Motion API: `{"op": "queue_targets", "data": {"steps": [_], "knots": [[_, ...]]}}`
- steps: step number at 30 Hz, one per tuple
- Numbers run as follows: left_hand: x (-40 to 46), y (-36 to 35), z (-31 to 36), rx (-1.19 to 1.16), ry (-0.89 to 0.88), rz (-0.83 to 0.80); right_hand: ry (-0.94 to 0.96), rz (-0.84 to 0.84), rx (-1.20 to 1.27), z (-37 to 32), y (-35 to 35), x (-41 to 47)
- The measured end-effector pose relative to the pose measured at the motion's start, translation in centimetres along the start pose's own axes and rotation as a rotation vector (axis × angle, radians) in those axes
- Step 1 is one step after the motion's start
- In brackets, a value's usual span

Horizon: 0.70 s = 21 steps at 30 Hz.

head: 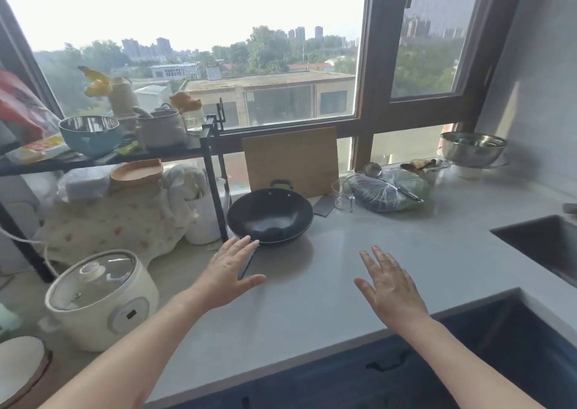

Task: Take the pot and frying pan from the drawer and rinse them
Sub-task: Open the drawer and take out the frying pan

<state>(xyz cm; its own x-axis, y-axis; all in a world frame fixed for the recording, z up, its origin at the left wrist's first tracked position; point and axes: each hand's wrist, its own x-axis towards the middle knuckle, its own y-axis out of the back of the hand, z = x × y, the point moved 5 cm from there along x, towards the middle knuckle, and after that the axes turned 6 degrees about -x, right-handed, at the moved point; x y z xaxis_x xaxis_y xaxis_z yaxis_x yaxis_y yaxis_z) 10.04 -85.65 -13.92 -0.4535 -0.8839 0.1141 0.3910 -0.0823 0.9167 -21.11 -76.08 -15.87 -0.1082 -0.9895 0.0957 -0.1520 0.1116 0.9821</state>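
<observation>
Head view: a black pan (270, 217) set on the pale tabletop (359, 252), below the window and against the leg of a black rack (215, 190). Handle (247, 265) running from the near rim toward the viewer, mostly hidden under the left hand (229, 272). Left hand flat and spread, gripping nothing, fingertips at the pan's near rim, so clearly the nearer of the two. Right hand (390, 286) likewise spread and empty, hovering over bare tabletop well to the right of the pan. Pan appeared empty. Sink (543, 246) sunk into the tabletop at far right, its contents out of sight. No second pot identified with certainty. Blue bowl (90, 135) up on the rack, steel bowl (473, 147) on the sill at right, their insides not shown. White cooker (101, 299) lidded at near left. Likely next: closing on the handle and carrying right to the sink.
</observation>
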Motion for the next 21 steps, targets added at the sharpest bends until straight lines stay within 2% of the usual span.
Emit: {"op": "queue_targets", "data": {"steps": [9, 16, 21], "knots": [[3.0, -5.0, 8.8, -0.01, -0.027, -0.017, -0.018, -0.017, -0.017, 9.5, 0.7, -1.4], [2.2, -10.3, 16.0, -0.095, 0.103, -0.004, 0.09, -0.087, -0.042, 16.4, 0.6, -2.3], [1.5, -15.8, 19.9, -0.148, 0.174, -0.07, 0.121, -0.148, -0.045, 20.5, -1.3, -2.9]]}}
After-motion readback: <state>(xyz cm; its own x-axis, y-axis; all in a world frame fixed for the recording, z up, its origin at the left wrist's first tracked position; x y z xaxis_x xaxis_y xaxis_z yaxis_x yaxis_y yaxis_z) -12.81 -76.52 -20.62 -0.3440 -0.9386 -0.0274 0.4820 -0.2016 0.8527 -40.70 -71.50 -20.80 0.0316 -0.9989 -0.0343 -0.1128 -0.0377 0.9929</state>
